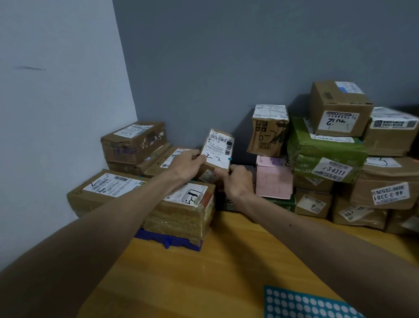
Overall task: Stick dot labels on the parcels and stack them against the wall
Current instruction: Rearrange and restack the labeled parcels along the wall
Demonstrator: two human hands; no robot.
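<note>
A small brown parcel (pixel 218 150) with a white shipping label and a blue dot on its right edge is held tilted above the stacked boxes near the wall corner. My left hand (pixel 188 166) grips its left side. My right hand (pixel 237 181) holds its lower right corner from below. A teal dot-label sheet (pixel 305 309), most dots peeled off, lies on the wooden table (pixel 189 287) at the bottom right, partly under my right forearm.
Brown parcels (pixel 136 145) are stacked in the left corner, one on a blue tray (pixel 170 239). To the right against the grey wall stands a pile with a pink box (pixel 273 178), a green parcel (pixel 327 153) and several cardboard boxes (pixel 341 109).
</note>
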